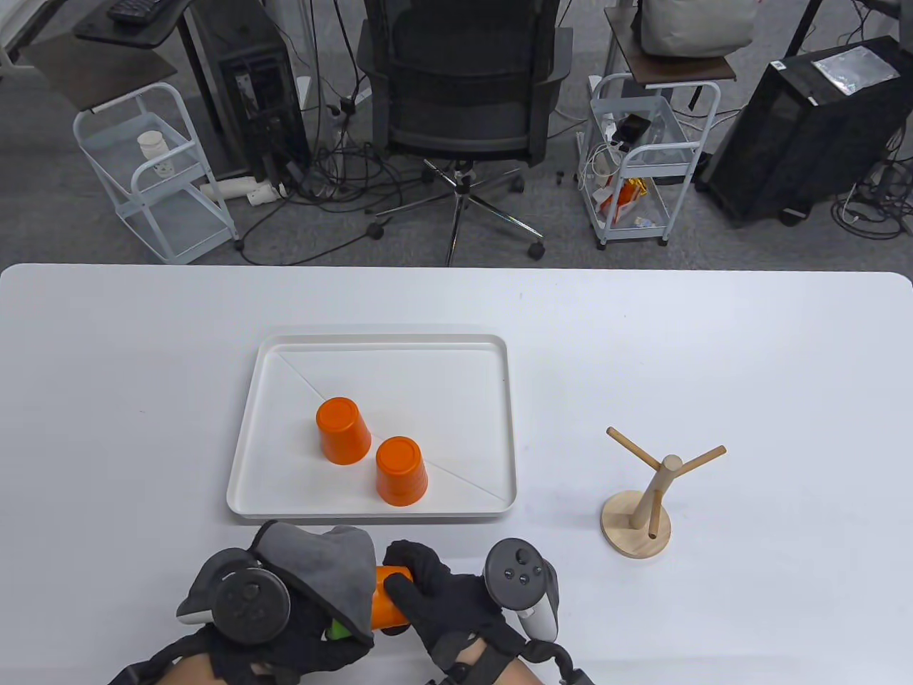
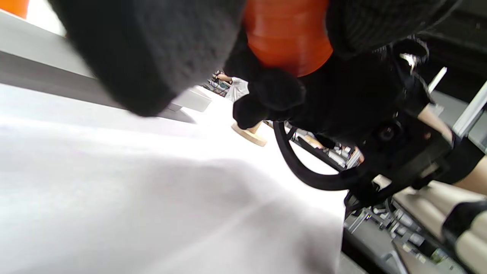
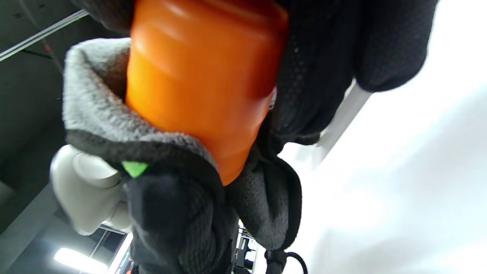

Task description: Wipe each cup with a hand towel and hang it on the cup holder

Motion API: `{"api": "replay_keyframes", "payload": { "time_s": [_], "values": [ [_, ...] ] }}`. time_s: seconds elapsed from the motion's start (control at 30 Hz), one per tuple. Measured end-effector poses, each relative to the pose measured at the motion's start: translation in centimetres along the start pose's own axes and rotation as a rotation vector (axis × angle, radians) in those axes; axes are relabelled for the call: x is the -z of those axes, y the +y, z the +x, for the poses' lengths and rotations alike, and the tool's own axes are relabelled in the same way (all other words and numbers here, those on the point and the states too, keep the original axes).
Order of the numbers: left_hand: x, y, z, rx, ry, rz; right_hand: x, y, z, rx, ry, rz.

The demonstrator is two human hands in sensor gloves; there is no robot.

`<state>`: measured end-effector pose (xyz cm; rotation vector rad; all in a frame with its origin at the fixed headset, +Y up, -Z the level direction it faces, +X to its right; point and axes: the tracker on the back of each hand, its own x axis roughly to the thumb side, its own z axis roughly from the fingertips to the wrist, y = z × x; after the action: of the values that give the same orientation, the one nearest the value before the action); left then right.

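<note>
An orange cup [image 1: 389, 598] lies sideways between my hands just above the table's near edge. My right hand [image 1: 428, 592] grips its base end; close up in the right wrist view the cup [image 3: 205, 83] fills the frame. My left hand [image 1: 285, 606] holds the grey hand towel [image 1: 332, 571], which wraps the cup's open end [image 3: 114, 114]. Two more orange cups [image 1: 342, 430] [image 1: 401, 470] stand upside down on the white tray [image 1: 385, 342]. The wooden cup holder [image 1: 645, 492] stands at the right with bare pegs.
The tray's near rim [image 1: 371, 515] lies just beyond my hands. Bare white table [image 1: 749, 371] surrounds the cup holder. An office chair [image 1: 463, 93] and wire carts stand beyond the far edge.
</note>
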<state>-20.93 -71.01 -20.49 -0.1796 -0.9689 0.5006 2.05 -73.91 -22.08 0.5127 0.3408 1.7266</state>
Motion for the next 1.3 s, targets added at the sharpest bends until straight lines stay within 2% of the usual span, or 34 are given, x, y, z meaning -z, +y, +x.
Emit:
{"api": "replay_keyframes", "payload": {
  "time_s": [0.2,0.4,0.57,0.7,0.9,1.2,1.3],
  "values": [
    [0.1,-0.2,0.6,0.097,-0.009,-0.011,0.0,-0.1,-0.3,0.008,0.03,-0.008],
    [0.1,-0.1,-0.6,-0.115,0.01,0.043,-0.1,0.0,0.4,-0.011,-0.045,-0.006],
    [-0.1,-0.1,-1.8,-0.299,0.016,0.072,-0.3,0.2,1.7,-0.188,-0.224,-0.024],
    [-0.1,-0.2,-2.4,-0.425,0.012,0.088,-0.6,0.4,2.5,-0.245,-0.314,-0.022],
    [-0.3,-0.5,-3.0,-0.597,0.006,0.109,-1.1,0.7,4.1,-0.448,-0.488,-0.057],
    [-0.6,-0.5,-3.5,-0.658,0.049,0.142,-1.4,0.7,5.6,-0.605,-0.632,-0.109],
    [-0.8,-0.4,-3.6,-0.671,0.064,0.164,-1.5,0.5,6.2,-0.64,-0.636,-0.118]
  ]
}}
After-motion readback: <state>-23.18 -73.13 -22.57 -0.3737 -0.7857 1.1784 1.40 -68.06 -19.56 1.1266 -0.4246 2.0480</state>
